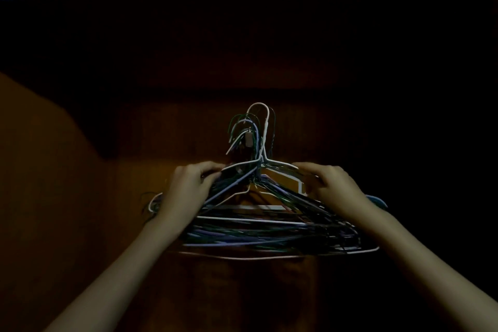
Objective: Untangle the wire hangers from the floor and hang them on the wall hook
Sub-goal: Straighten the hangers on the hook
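The wire hangers (258,213) lie in one bundle on the dim wooden floor (67,197), hooks pointing away from the person. The left hand (188,186) and right hand (331,183) each curl round a shoulder, probably to keep the bundle together for lifting.

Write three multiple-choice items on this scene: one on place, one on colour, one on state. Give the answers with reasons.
1. Where is the hanger bundle?
A. between the two hands
B. left of both hands
C. on the white cloth

2. What colour is the topmost hook?
A. red
B. white
C. yellow

3. What is the left hand doing?
A. hanging idle
B. pointing up
C. gripping the hangers

Answers: 1 A, left hand and right hand flank it; 2 B, its loop shows pale white; 3 C, its fingers curl round the wires.
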Tool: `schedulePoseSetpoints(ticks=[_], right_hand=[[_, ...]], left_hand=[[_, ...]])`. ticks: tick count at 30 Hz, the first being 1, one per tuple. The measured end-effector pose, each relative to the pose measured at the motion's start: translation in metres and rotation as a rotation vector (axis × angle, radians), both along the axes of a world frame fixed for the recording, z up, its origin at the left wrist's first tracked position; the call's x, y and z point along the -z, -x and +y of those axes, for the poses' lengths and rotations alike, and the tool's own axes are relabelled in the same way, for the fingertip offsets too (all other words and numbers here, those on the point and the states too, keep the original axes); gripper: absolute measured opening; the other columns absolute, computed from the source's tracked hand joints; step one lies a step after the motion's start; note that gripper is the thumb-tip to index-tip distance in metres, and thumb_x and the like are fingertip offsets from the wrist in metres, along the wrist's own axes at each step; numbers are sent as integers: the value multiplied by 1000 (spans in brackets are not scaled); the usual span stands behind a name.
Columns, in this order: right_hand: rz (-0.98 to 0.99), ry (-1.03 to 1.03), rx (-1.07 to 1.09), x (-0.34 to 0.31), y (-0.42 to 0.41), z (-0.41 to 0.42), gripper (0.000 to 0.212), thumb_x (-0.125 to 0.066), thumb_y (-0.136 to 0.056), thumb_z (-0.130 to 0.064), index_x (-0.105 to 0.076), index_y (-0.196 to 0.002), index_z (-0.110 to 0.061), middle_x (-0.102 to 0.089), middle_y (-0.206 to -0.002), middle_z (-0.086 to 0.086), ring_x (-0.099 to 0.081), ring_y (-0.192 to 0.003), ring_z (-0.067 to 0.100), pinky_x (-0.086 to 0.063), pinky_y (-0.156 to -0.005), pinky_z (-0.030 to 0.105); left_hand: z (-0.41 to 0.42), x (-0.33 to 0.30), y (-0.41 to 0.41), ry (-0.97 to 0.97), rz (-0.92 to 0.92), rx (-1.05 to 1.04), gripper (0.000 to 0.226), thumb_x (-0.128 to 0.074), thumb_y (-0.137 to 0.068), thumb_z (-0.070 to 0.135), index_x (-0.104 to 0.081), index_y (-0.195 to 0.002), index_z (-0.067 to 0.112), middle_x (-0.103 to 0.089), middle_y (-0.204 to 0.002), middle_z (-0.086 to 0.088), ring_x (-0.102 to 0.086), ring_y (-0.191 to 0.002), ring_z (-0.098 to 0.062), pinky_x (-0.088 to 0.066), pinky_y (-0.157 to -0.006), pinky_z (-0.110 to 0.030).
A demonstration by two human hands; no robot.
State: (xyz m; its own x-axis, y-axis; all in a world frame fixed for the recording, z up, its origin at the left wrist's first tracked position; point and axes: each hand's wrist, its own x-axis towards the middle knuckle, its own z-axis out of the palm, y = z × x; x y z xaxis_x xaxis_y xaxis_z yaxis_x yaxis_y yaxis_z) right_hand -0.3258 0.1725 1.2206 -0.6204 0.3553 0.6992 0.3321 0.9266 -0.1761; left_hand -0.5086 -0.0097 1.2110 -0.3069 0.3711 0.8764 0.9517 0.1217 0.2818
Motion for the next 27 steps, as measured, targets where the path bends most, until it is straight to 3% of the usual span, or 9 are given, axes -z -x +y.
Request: schedulePoseSetpoints(ticks=[3,6,10,13,15,18,24,27], right_hand=[[36,90,-108,-6,2,1,54,-45,-88,5,-54,-126,-32,-61,-77,-15,-59,-72,0,-47,-62,20],[2,119,-156,-10,4,2,40,-44,-96,-5,-55,-126,-29,-56,-65,-11,-52,-55,-5,-35,-51,9],[-50,69,-81,-8,10,2,50,-46,-93,-4,-50,-129,-37,-54,-75,-15,-51,-66,0,-44,-61,20],[-57,46,-67,-2,12,5,54,-48,-90,-2,-51,-128,-40,-66,-95,-5,-60,-82,11,-53,-75,32],[-84,45,-73,1,12,7,52,-47,-90,-3,-52,-127,-40,-67,-104,-4,-61,-87,13,-53,-76,35],[-163,38,-41,9,11,10,49,-46,-93,-8,-49,-128,-42,-64,-102,-8,-59,-86,12,-51,-73,33],[-98,74,-111,13,6,4,23,-50,-94,-18,-62,-109,-30,-63,-101,-8,-58,-94,12,-50,-81,35],[-100,87,-143,16,2,1,18,-50,-94,-19,-60,-91,-34,-61,-85,-10,-57,-81,11,-48,-74,34]], left_hand=[[1,-11,3,16,46,-81,18,-63,-88,15,-72,-102,23,-71,-78,3,-58,-52,-16,-49,-50,-35],[-2,-13,9,55,27,-72,17,-64,-87,15,-73,-99,23,-70,-74,5,-55,-49,-16,-41,-45,-27],[-6,-3,10,103,-48,-33,18,-63,-87,15,-72,-103,19,-68,-90,10,-60,-73,-3,-45,-63,-10],[-7,3,11,100,-71,-39,18,-64,-87,15,-72,-102,21,-71,-94,6,-64,-77,-10,-51,-66,-20],[-7,6,12,102,-80,-49,18,-66,-85,13,-73,-100,19,-71,-97,3,-65,-81,-14,-52,-73,-23],[-4,14,11,121,-40,-49,18,-68,-82,9,-74,-98,15,-69,-104,3,-62,-95,-10,-47,-86,-19],[-1,3,-8,136,-9,-89,38,-69,-82,28,-55,-118,30,-53,-127,11,-52,-113,-15,-45,-91,-37],[9,-22,-27,33,-1,119,68,-72,-79,24,-38,-137,28,-34,-146,10,-32,-131,-8,-31,-102,-16]])
